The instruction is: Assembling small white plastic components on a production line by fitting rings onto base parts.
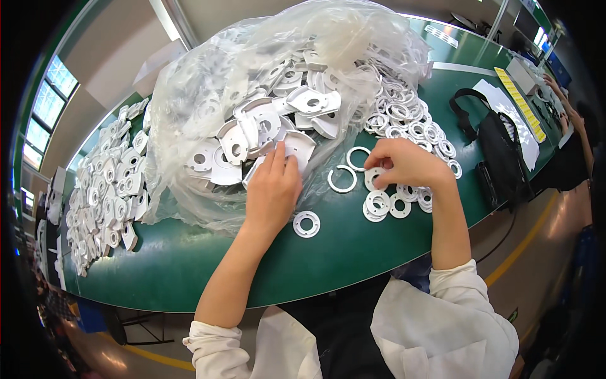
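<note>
My left hand (pixel 274 189) reaches to the front of a heap of white plastic parts, its fingers stretched out against a flat white plate with a round hole (pixel 298 149); its thumb is hidden. The heap lies in a large clear plastic bag (pixel 183 69) opened toward me. Over on the right, my right hand (pixel 407 163) is curled, thumb and forefinger at a white ring (pixel 370 179) they seem to pinch. Two thinner rings lie beside it, one a split ring (pixel 342 179). Between my hands a single flat white ring (pixel 307 215) rests on the table.
A pile of rings (pixel 404 114) spreads behind my right hand, with several more (pixel 377 203) below it. Loose white parts (pixel 107 196) cover the left of the green table (pixel 252 278). A black bag (pixel 502 148) and papers lie at right; another person's hands (pixel 562 101) work beyond.
</note>
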A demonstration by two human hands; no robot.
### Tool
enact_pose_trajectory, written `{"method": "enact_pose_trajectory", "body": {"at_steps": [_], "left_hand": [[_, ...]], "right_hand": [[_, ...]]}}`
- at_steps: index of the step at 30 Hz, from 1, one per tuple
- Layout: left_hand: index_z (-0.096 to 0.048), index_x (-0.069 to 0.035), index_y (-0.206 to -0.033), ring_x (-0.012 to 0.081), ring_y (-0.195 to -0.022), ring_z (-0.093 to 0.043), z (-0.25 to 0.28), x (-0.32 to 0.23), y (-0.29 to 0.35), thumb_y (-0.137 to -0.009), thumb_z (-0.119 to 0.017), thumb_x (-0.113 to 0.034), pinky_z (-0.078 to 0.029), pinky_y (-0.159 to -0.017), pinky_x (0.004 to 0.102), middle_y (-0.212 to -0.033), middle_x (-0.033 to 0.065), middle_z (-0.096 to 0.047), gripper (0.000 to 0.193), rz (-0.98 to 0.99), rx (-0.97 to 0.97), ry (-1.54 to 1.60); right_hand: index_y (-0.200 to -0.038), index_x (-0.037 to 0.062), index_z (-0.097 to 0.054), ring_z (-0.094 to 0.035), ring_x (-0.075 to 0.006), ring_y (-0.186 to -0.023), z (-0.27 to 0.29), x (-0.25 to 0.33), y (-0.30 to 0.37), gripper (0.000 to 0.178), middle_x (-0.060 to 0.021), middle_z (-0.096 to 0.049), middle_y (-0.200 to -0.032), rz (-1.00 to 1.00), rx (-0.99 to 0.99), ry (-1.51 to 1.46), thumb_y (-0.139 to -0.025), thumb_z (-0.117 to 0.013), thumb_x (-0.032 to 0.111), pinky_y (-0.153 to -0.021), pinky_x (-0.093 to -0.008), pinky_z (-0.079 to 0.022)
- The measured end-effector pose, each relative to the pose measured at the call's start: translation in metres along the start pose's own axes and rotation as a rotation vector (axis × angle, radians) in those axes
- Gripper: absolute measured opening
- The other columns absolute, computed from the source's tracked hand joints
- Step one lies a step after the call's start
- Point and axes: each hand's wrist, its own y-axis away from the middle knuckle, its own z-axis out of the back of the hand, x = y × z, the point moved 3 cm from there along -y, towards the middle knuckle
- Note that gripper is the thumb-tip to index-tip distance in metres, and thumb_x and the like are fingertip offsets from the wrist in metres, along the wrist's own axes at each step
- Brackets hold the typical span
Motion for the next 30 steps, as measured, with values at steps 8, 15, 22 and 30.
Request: {"method": "enact_pose_trajectory", "body": {"at_steps": [8, 15, 22, 30], "left_hand": [[-0.058, 0.002, -0.093, 0.0328, -0.115, -0.053, 0.017, 0.006, 0.001, -0.077, -0.070, -0.008, -0.048, -0.090, 0.0410, -0.130, 0.0176, -0.054, 0.022, -0.072, 0.064, 0.134], [-0.060, -0.001, -0.099, 0.0316, -0.116, -0.055, 0.040, -0.001, -0.006, -0.089, -0.065, -0.021, -0.046, -0.090, 0.0420, -0.124, 0.0171, -0.056, 0.023, 0.062, -0.201, 0.311], [-0.045, -0.004, -0.125, 0.0239, -0.108, -0.061, 0.023, -0.016, 0.005, -0.098, -0.024, -0.061, -0.053, -0.091, 0.0421, -0.117, 0.0105, -0.059, 0.067, 0.880, 0.186, 2.217], [-0.043, -0.007, -0.127, 0.0224, -0.098, -0.065, 0.014, -0.013, 0.011, -0.102, -0.037, -0.038, -0.058, -0.073, 0.0345, -0.113, 0.0103, -0.062, 0.040, 0.921, 0.224, 1.882]], "right_hand": [[-0.085, 0.0032, -0.067, -0.056, -0.0101, -0.066, 0.014, 0.010, -0.005, 0.016, -0.0020, -0.064, -0.078, -0.028, -0.128, -0.183, -0.076, -0.074, 0.014, -0.063, -0.0241, -0.045], [-0.090, 0.0024, -0.064, -0.060, -0.0078, -0.072, -0.027, 0.042, -0.013, 0.013, -0.0020, -0.064, -0.081, 0.212, -0.695, -0.349, -0.081, -0.073, 0.005, -0.066, -0.0207, -0.048], [-0.093, 0.0046, -0.064, -0.065, -0.0246, -0.087, -0.060, 0.063, -0.009, 0.022, -0.0107, -0.066, -0.099, 0.613, -0.613, -0.210, -0.074, -0.077, 0.007, -0.075, -0.0314, -0.052], [-0.105, 0.0051, -0.066, -0.060, -0.0279, -0.102, -0.061, 0.061, -0.016, 0.032, -0.0090, -0.064, -0.114, 0.674, -0.431, 0.005, -0.079, -0.073, 0.022, -0.087, -0.0356, -0.048]]}}
